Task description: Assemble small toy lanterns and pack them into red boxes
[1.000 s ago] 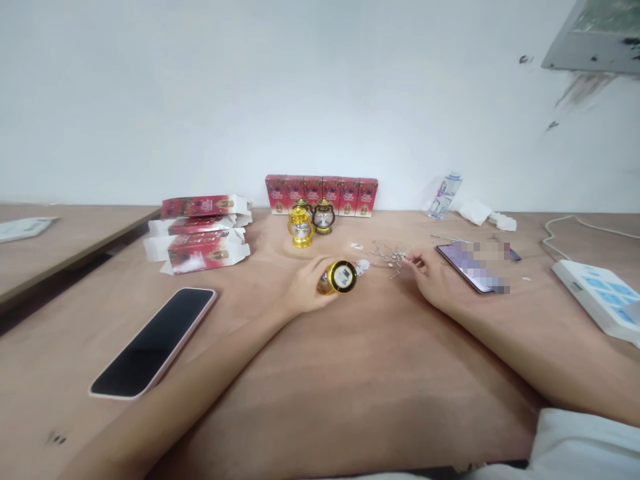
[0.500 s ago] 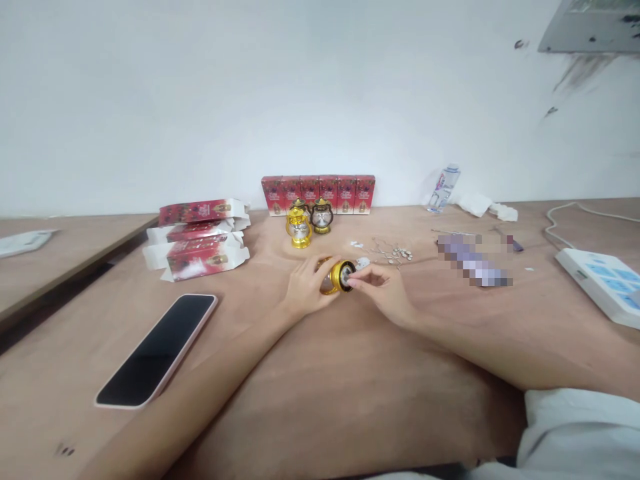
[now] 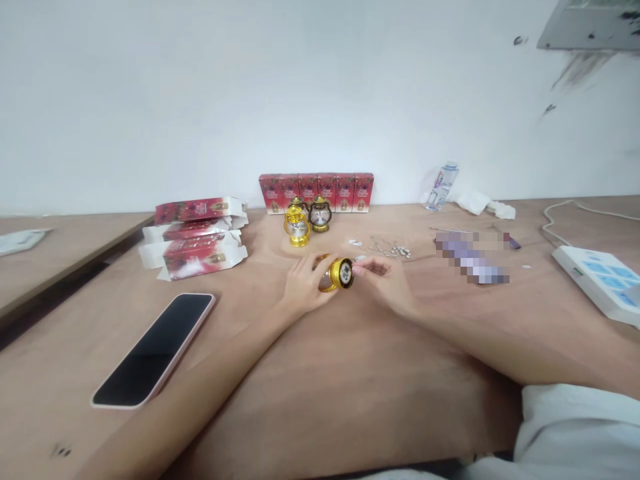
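My left hand (image 3: pixel 304 285) is wrapped round a small gold toy lantern (image 3: pixel 338 274), tipped on its side with its round base facing me. My right hand (image 3: pixel 386 283) sits just to its right, fingers pinched together at the rim of the base, possibly on a tiny part too small to name. Behind the hands lies a scatter of small white and metal bits (image 3: pixel 395 251) on the wooden table (image 3: pixel 350 387). Two more lanterns stand upright further back, a gold one (image 3: pixel 297 227) and a dark one (image 3: pixel 320 215).
A row of red boxes (image 3: pixel 316 192) lines the wall. Flattened red and white cartons (image 3: pixel 195 237) are stacked at the left. A black phone in a pink case (image 3: pixel 156 348) lies near left. A white power strip (image 3: pixel 597 281) with cable, a blurred phone (image 3: pixel 470 260) and a bottle (image 3: pixel 440 185) are at right.
My right hand left the small parts near the blurred phone and came left to the lantern's base, where it now pinches at the rim. The left hand kept its hold.
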Demonstrator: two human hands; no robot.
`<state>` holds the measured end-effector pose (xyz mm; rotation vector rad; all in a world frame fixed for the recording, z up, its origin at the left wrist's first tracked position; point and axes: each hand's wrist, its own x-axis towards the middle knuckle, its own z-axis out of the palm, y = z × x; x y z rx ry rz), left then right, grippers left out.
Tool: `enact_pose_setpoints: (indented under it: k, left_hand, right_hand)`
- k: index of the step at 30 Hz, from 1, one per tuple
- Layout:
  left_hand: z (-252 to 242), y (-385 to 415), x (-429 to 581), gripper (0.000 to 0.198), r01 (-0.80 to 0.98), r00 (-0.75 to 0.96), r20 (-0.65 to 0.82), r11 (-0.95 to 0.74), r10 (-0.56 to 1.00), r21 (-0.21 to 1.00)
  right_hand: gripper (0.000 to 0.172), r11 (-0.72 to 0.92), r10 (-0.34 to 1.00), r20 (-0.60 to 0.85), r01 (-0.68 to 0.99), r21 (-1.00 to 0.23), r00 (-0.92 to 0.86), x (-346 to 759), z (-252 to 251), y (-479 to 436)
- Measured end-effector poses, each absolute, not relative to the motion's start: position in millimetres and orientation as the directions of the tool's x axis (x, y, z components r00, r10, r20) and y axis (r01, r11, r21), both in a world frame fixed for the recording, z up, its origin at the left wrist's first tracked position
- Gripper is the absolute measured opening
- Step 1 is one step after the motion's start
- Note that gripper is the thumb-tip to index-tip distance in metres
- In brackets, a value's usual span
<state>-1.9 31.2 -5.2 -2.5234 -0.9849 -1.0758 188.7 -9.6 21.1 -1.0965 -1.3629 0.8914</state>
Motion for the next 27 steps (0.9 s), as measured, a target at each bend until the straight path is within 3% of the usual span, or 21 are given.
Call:
enact_pose_setpoints:
  k: [5,7,9,12,18,22,24,27]
  left_hand:
    - [-4,31,-1,0.053,0.663,0.472,0.698,-0.739,0.538,0.122]
    - [-4,30,-1,0.054,0.666,0.466,0.688,-0.733,0.556,0.141]
    - [-4,30,-2,0.054,0.661,0.475,0.678,-0.736,0.562,0.146]
    - [-4,30,-3,0.054,0.656,0.485,0.674,-0.742,0.557,0.142]
    - [-5,31,-3,0.055,0.648,0.496,0.678,-0.751,0.542,0.125]
    - [-5,31,-2,0.055,0.639,0.5,0.688,-0.761,0.526,0.117]
    - [-5,31,-2,0.055,0.633,0.5,0.696,-0.766,0.516,0.113]
    - [-4,30,-2,0.054,0.64,0.489,0.696,-0.759,0.525,0.122]
  right_hand:
    - [0.015,0.331,0.907,0.417,0.499,-0.801,0.068,230,43,20]
    - [0.01,0.299,0.931,0.36,0.697,-0.652,-0.062,250,50,32]
    - [0.015,0.216,0.971,0.201,0.849,-0.482,-0.133,267,53,41]
    - [0.016,0.136,0.991,0.047,0.951,-0.277,-0.128,279,49,47]
    - [0.012,0.133,0.991,0.029,0.987,-0.089,-0.131,277,38,48]
    - [0.014,0.134,0.99,0.068,0.979,-0.155,-0.125,276,39,47]
    - [0.014,0.175,0.984,0.096,0.934,-0.311,-0.152,273,41,45]
    - [0.018,0.206,0.978,0.106,0.723,-0.66,-0.182,261,48,36]
